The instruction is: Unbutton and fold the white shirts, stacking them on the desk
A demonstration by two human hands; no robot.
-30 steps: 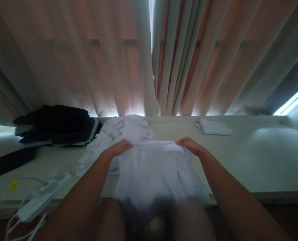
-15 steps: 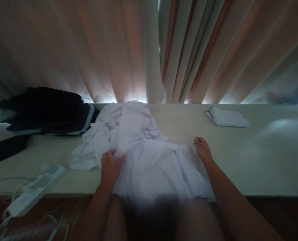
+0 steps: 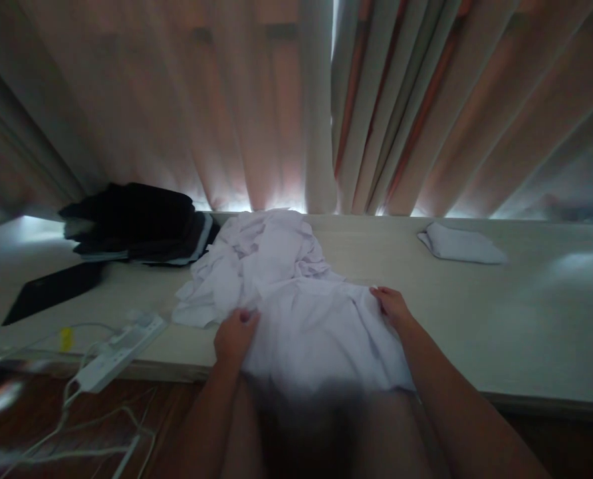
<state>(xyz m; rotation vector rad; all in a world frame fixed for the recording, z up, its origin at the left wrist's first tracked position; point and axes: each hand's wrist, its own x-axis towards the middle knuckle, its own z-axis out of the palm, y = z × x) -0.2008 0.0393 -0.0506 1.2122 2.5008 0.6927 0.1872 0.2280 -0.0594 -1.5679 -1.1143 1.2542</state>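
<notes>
A white cloth [image 3: 321, 332] lies spread from the low ledge over my lap, its near part blurred. My left hand [image 3: 237, 336] is closed on its left edge, thumb and fingers pinching the fabric. At the upper right corner my right hand [image 3: 391, 306] grips the same cloth between thumb and fingers. Behind and to the left, touching it, sits a crumpled heap of white cloth [image 3: 271, 249].
On the pale ledge [image 3: 526, 332] a folded white cloth [image 3: 461, 244] lies at the right. Dark folded clothes [image 3: 141, 223] are stacked at left, near a flat black object [image 3: 52, 289]. A power strip [image 3: 119, 352] with cables hangs over the front edge. Curtains [image 3: 256, 100] hang behind.
My right hand has moved slightly left and closed on the cloth's corner. My left hand has closed on the left edge. The view has shifted left, showing more of the black object and cables.
</notes>
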